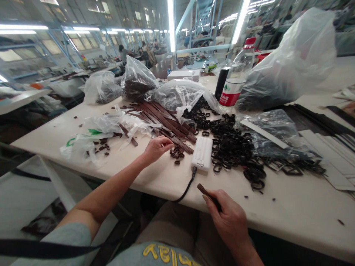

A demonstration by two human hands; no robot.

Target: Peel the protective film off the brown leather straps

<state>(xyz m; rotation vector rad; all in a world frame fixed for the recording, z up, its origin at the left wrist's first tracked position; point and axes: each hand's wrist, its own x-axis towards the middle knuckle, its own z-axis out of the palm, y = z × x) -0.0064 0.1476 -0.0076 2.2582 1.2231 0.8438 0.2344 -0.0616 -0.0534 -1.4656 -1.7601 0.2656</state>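
My left hand (158,148) is over the table, thumb and fingertips pinched together. Whatever may be between them is too small to make out. Just right of those fingertips lies a small pile of brown loops (177,152). Behind it, a bundle of long brown strips (163,120) spreads across the table. My right hand (229,212), at the table's front edge, is closed around a short, dark brown stick-like tool (204,190), whose blunt end points up and left. Between the hands sits a white power bank (202,152) with a black cable (188,188) plugged in.
Right of the power bank is a large heap of black loops (233,138). A bottle with a red cap (235,81) and several plastic bags (138,79) stand behind. White scraps (138,123) lie left, flat pale pieces (327,159) right. The table (299,210) ends near my lap.
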